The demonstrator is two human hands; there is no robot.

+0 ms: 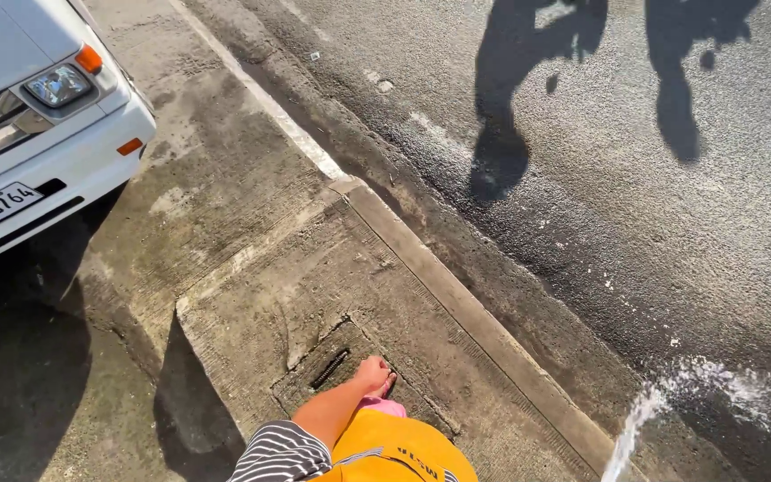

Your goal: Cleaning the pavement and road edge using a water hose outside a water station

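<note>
1. Asphalt road (671, 223): far and right; coarse, grainy, grey, with a dark wet band along its near edge. Two long human shadows (501, 107) lie across it.
2. Concrete pavement (252, 223): centre and left; rough cast slabs, stained, cracked, with sloped ribbed faces.
3. White vehicle (37, 152): far left, front corner only; smooth painted metal, a rectangular glass headlamp (57, 86), and a small orange indicator (88, 59).
4. Kerb (457, 295): a straight, pale concrete strip running diagonally between pavement and road.
5. Water jet (626, 442): near right; a thin white stream rising from the bottom edge, with splashed foam (725, 393) on the asphalt beside it. Its source is out of view.
6. Yellow garment (394, 455): near centre; smooth cloth.
7. Striped sleeve (278, 455): just left of it; black-and-white knit.
8. Left hand (375, 375): the bare forearm hangs straight down from the sleeve, back of the hand up. The fingers curl loosely downward; whether they grip anything cannot be told. The right hand is not seen.
9. Pink item (384, 407): a small, soft-looking patch right under the hand, partly hidden.
10. Drain slot (329, 369): a short dark slit in a square recessed concrete panel, just left of the hand.
</note>
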